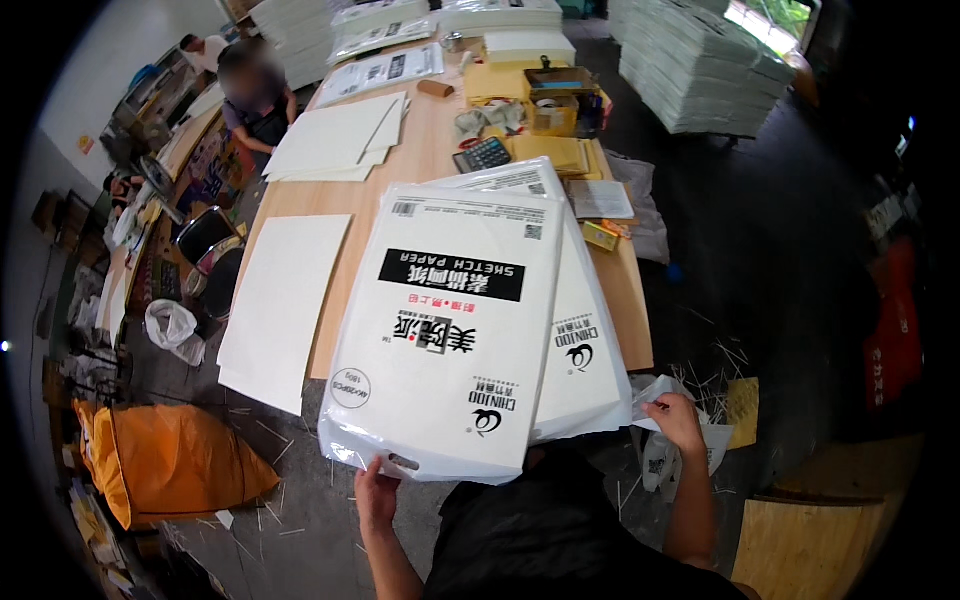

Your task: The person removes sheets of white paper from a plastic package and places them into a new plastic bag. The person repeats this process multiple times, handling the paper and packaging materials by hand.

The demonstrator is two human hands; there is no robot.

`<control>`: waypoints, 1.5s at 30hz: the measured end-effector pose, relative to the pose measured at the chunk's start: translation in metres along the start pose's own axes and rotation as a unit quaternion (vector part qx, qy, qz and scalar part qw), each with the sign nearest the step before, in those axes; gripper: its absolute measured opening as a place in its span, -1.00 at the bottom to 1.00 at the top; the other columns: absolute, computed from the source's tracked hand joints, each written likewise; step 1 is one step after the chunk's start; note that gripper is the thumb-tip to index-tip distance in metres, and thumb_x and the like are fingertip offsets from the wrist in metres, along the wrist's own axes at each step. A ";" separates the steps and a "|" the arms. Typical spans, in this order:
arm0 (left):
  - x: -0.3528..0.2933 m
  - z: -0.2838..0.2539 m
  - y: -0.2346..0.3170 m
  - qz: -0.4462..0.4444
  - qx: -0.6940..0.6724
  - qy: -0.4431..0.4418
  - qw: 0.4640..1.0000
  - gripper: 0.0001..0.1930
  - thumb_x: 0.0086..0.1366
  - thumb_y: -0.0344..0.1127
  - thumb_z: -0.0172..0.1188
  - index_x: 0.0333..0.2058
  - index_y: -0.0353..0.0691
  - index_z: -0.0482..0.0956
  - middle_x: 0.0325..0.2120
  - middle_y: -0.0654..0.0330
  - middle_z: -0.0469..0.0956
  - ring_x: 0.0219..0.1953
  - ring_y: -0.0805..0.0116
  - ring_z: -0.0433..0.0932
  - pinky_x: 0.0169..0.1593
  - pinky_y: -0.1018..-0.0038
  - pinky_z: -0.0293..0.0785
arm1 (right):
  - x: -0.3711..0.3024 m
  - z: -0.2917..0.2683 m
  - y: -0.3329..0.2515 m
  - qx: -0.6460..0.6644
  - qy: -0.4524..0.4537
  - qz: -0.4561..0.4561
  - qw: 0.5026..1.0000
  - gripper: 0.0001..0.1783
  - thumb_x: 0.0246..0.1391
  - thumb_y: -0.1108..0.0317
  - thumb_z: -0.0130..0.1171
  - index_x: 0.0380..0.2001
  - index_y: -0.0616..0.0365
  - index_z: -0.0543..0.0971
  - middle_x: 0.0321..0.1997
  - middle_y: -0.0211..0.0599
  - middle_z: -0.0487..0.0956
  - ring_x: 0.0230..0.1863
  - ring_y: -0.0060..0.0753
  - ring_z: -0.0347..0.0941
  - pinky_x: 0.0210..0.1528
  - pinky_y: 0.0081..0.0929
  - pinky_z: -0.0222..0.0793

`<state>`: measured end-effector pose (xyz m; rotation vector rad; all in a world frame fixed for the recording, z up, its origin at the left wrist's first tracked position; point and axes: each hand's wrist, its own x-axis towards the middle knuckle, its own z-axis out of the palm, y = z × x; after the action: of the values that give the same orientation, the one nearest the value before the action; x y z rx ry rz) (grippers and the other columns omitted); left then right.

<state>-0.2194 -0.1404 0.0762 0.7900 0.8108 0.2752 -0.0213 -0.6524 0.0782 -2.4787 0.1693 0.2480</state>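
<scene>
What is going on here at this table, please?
A person is working at a table with overlapping plastic-covered packs of paper. The left hand touches the near edge of the upper pack. The right hand pinches some plastic by the near right corner of the lower pack; whether it belongs to that pack is hard to tell. White sheets lie to the left, and another person is farther away on that side.

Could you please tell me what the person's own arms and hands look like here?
The left hand and right hand are both ungloved, with no watch or bracelet that I can make out. The left forearm and right forearm are bare, with no sleeve over them; the clothing on the body is black.
</scene>
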 end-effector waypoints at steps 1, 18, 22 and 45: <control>-0.003 0.007 0.000 0.001 0.010 -0.004 1.000 -0.71 0.32 -0.35 0.12 -0.01 -0.24 0.42 -0.16 0.17 0.54 -0.16 0.32 0.54 -0.10 0.33 0.51 | 0.006 0.011 0.013 -0.025 0.032 0.027 0.999 -0.67 0.00 0.14 0.28 -0.41 0.25 0.59 -0.54 -0.04 0.55 -0.43 -0.08 0.54 -0.33 -0.23 0.40; 0.009 0.010 -0.001 0.182 0.229 0.154 0.944 -0.67 0.33 -0.16 0.17 -0.12 -0.31 0.45 -0.32 0.24 0.48 -0.34 0.52 0.45 -0.32 0.56 0.43 | -0.046 0.105 -0.164 0.296 -0.479 0.087 0.822 -0.22 0.11 -0.27 0.09 -0.09 0.39 0.51 -0.14 -0.03 0.59 -0.30 -0.36 0.61 -0.51 -0.59 0.47; 0.010 0.013 0.003 0.126 0.187 0.057 0.973 -0.75 0.34 -0.25 0.16 -0.16 -0.34 0.53 -0.29 0.22 0.56 -0.27 0.48 0.53 -0.26 0.51 0.49 | -0.059 0.129 -0.188 0.342 -0.516 0.021 0.785 -0.43 0.22 -0.08 0.07 -0.23 0.33 0.58 -0.49 -0.30 0.55 -0.59 -0.64 0.39 -0.61 -0.64 0.21; 0.066 -0.004 0.083 0.146 0.166 -0.069 0.973 -0.79 0.35 -0.40 0.07 -0.06 -0.29 0.44 -0.18 0.21 0.54 -0.14 0.44 0.49 -0.04 0.47 0.43 | 0.040 0.001 -0.045 0.184 -0.153 0.023 0.971 -0.61 0.05 0.11 0.29 -0.36 0.32 0.62 -0.48 -0.23 0.59 -0.43 -0.50 0.46 -0.33 -0.47 0.37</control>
<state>-0.1723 -0.0478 0.0981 1.2331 0.6142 0.3457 0.0254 -0.6186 0.0946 -2.0421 0.1281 0.5617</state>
